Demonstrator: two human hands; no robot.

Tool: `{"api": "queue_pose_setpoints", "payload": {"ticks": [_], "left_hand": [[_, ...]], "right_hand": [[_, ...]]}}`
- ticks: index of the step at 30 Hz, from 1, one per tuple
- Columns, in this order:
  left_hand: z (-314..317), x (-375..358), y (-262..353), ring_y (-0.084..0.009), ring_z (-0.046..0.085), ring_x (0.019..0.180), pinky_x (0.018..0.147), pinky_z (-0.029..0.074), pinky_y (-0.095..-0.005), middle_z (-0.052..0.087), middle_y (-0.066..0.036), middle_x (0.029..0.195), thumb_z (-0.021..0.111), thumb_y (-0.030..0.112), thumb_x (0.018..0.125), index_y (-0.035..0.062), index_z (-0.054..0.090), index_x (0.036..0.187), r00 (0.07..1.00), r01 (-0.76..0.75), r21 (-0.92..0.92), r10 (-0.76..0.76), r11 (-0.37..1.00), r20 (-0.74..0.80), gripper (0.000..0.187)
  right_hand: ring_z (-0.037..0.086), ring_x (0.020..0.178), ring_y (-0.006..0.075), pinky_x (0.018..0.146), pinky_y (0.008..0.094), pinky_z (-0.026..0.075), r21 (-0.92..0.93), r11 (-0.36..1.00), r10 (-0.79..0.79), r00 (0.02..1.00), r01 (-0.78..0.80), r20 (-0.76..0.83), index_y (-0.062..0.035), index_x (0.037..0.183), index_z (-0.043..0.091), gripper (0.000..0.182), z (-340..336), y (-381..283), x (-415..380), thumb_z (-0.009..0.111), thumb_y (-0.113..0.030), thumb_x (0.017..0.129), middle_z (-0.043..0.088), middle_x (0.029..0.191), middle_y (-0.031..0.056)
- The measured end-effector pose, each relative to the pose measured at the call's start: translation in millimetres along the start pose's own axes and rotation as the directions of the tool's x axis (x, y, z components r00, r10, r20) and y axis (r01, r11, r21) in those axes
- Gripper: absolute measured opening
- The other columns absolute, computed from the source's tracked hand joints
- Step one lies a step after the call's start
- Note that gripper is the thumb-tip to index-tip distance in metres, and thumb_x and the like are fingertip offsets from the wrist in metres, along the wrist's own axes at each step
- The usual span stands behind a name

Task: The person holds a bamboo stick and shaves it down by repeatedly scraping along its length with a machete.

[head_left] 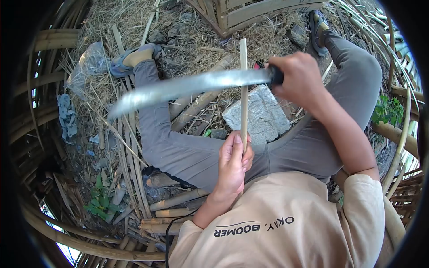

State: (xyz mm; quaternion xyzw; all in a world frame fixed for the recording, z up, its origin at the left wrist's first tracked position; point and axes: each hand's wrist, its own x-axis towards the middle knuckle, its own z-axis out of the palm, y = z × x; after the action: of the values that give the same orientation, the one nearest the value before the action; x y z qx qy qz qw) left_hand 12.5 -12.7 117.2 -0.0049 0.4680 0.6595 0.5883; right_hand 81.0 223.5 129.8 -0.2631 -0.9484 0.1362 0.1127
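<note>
Wrapped round the lower part of a thin bamboo strip [244, 105], my left hand [234, 154] holds it upright in front of my lap. My right hand [298, 80] grips the black handle of a machete [192, 85]. Its long blade, slightly smeared by motion, points left and crosses the strip in this view, above my left hand. A pale stone block [259, 114] lies on the ground between my legs, below the blade.
Bamboo poles [196, 111] lie on the straw-covered ground by the stone. A wooden crate [263, 13] stands ahead. Long strips [129, 156] and a clear plastic bag [91, 64] are at left. Bamboo railings [397, 134] curve round both sides.
</note>
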Motion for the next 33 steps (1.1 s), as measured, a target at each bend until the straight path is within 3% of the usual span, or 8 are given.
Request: {"api": "queue_pose_setpoints", "payload": {"ticks": [2, 11, 14, 19, 23, 29, 31, 33], "left_hand": [[2.8, 1.7, -0.1, -0.0008, 0.024, 0.044, 0.039, 0.020, -0.0183, 0.033, 0.006, 0.057, 0.037, 0.028, 0.108, 0.0072, 0.050, 0.101, 1.000, 0.020, 0.019, -0.020, 1.000, -0.007, 0.026], [-0.5, -0.7, -0.4, -0.0008, 0.024, 0.044, 0.040, 0.020, -0.0183, 0.033, 0.007, 0.057, 0.036, 0.027, 0.108, 0.0073, 0.050, 0.101, 1.000, 0.013, 0.018, -0.013, 1.000, 0.015, 0.025], [-11.8, -8.7, 2.0, -0.0008, 0.024, 0.044, 0.040, 0.020, -0.0184, 0.033, 0.007, 0.058, 0.037, 0.027, 0.108, 0.0077, 0.049, 0.101, 0.999, -0.010, -0.031, 0.011, 0.999, 0.039, 0.024], [-32.2, -10.3, 0.5, -0.0009, 0.025, 0.044, 0.040, 0.020, -0.0183, 0.034, 0.007, 0.058, 0.038, 0.027, 0.107, 0.0075, 0.051, 0.103, 0.999, -0.030, -0.042, 0.029, 0.999, -0.024, 0.023], [-35.9, -3.6, -0.2, -0.0011, 0.026, 0.044, 0.041, 0.021, -0.0181, 0.035, 0.006, 0.059, 0.038, 0.026, 0.107, 0.0067, 0.052, 0.105, 0.998, -0.019, -0.032, 0.017, 0.999, -0.068, 0.024], [-15.8, 0.1, 3.6, -0.0013, 0.027, 0.044, 0.041, 0.022, -0.0185, 0.039, 0.004, 0.059, 0.037, 0.027, 0.108, 0.0054, 0.051, 0.108, 0.999, -0.048, 0.033, 0.048, 0.998, -0.023, 0.026], [0.3, -6.9, 2.3, -0.0015, 0.028, 0.044, 0.041, 0.022, -0.0189, 0.041, 0.003, 0.059, 0.037, 0.028, 0.108, 0.0048, 0.050, 0.110, 0.995, -0.082, 0.139, 0.089, 0.987, -0.038, 0.027], [-2.3, -17.2, -1.3, -0.0018, 0.028, 0.044, 0.041, 0.022, -0.0193, 0.042, 0.002, 0.058, 0.036, 0.029, 0.108, 0.0046, 0.049, 0.111, 0.997, -0.070, 0.120, 0.064, 0.990, 0.051, 0.027]], "right_hand": [[0.066, 0.069, 0.0345, 0.067, 0.0452, 0.052, -0.081, 0.997, 0.004, 0.994, -0.013, -0.111, -0.0091, 0.080, 0.068, 0.021, 0.0, 12.7, 1.5, 0.073, -0.020, 0.063, 0.064, 0.066, 0.0150], [0.066, 0.072, 0.0355, 0.067, 0.0454, 0.052, -0.170, 0.981, 0.088, 0.995, -0.095, -0.048, -0.0101, 0.087, 0.071, 0.023, -19.1, 23.8, 4.6, 0.072, -0.019, 0.065, 0.066, 0.070, 0.0157], [0.067, 0.073, 0.0365, 0.070, 0.0460, 0.053, -0.181, 0.972, 0.115, 0.973, -0.152, -0.199, -0.0102, 0.090, 0.072, 0.025, -22.3, 37.6, 6.9, 0.070, -0.018, 0.067, 0.066, 0.072, 0.0165], [0.067, 0.080, 0.0371, 0.077, 0.0453, 0.053, -0.157, 0.936, 0.275, 0.934, -0.314, -0.230, -0.0087, 0.100, 0.074, 0.029, -32.3, 60.5, 6.2, 0.068, -0.020, 0.074, 0.070, 0.084, 0.0184], [0.066, 0.080, 0.0370, 0.075, 0.0458, 0.052, 0.075, 0.954, 0.294, 0.953, -0.289, -0.072, -0.0081, 0.096, 0.075, 0.027, -18.3, 29.4, -2.5, 0.070, -0.019, 0.072, 0.068, 0.079, 0.0197], [0.065, 0.068, 0.0373, 0.065, 0.0465, 0.052, 0.140, 0.990, -0.008, 0.997, -0.004, 0.083, -0.0085, 0.082, 0.071, 0.019, -2.1, -4.0, -8.9, 0.069, -0.014, 0.063, 0.064, 0.068, 0.0170], [0.064, 0.066, 0.0375, 0.064, 0.0469, 0.052, 0.113, 0.993, -0.033, 0.999, 0.033, 0.000, -0.0084, 0.080, 0.069, 0.020, -1.5, -1.4, -7.9, 0.069, -0.013, 0.061, 0.064, 0.067, 0.0157], [0.065, 0.066, 0.0362, 0.063, 0.0464, 0.051, 0.094, 0.993, -0.058, 0.988, 0.072, -0.140, -0.0086, 0.081, 0.068, 0.022, -5.3, 6.9, -9.1, 0.071, -0.013, 0.060, 0.064, 0.066, 0.0144]]}}
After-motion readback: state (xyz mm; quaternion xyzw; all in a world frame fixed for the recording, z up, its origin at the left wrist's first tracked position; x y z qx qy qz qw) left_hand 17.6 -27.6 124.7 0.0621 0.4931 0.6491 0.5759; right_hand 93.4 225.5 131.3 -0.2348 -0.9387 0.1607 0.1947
